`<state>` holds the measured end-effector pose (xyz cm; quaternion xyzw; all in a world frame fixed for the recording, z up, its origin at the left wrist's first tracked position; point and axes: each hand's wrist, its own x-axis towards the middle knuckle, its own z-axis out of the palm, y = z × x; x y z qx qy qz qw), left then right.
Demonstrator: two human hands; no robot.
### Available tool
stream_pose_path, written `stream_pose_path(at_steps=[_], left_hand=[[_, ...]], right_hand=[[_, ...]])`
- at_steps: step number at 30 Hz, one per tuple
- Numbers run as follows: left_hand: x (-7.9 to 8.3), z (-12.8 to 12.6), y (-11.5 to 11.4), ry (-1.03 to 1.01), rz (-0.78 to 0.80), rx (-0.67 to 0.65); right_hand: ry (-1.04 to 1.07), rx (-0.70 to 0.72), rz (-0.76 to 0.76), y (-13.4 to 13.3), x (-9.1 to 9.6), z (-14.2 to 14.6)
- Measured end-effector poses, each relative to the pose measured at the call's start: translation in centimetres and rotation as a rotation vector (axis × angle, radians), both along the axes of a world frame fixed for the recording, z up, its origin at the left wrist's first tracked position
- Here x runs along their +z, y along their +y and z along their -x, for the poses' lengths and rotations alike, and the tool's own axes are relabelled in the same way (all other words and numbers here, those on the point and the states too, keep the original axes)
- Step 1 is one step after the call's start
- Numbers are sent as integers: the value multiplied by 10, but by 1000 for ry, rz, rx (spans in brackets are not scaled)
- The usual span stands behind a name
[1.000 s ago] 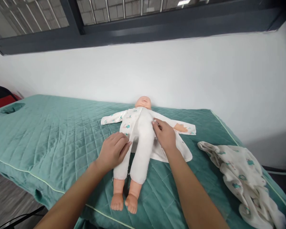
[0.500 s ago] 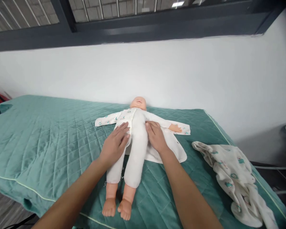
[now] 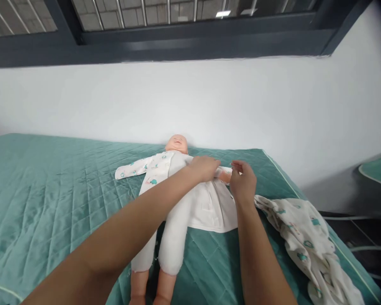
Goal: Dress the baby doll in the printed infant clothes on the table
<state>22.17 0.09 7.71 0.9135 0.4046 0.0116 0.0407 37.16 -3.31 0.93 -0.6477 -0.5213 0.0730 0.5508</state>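
Observation:
A baby doll [image 3: 177, 212] with a white cloth body lies on its back on the green quilted bed [image 3: 51, 199], head towards the wall. An open printed baby shirt [image 3: 152, 169] is spread under it. My left hand [image 3: 205, 167] reaches across the doll's chest, its fingers curled over the arm on the right side. My right hand [image 3: 243, 182] is closed at the end of that sleeve, beside the doll's bare peach hand [image 3: 225, 175]. My left forearm hides much of the torso.
A crumpled printed cloth [image 3: 300, 228] lies on the bed at the right, close to my right forearm. The white wall [image 3: 273, 110] runs just behind the doll's head. The bed's right edge drops to a dark floor; another green surface [image 3: 379, 169] shows far right.
Both hands have left the shirt flaps at the doll's torso and moved to the doll's arm on the right. My left arm now crosses over the doll. The view has shifted right.

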Motion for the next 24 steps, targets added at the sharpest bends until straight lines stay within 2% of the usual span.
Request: stream_pose_path(at_steps=[2, 5, 10, 13, 18, 20, 24], left_hand=[[-10, -18, 8, 97, 29, -28], [-20, -27, 16, 121, 20, -23], [-12, -16, 23, 119, -66, 20], [-2, -9, 24, 96, -83, 57], [4, -3, 22, 79, -67, 74], [5, -1, 20, 82, -80, 65], [4, 3, 14, 127, -134, 19]], right_hand=[[-77, 10, 12, 2, -5, -11], [-75, -12, 66, 3, -12, -29], [131, -95, 234, 6, -21, -53], [115, -46, 294, 7, -22, -44], [30, 163, 410, 5, -16, -12], [63, 190, 397, 5, -15, -11], [228, 137, 260, 7, -16, -26]])
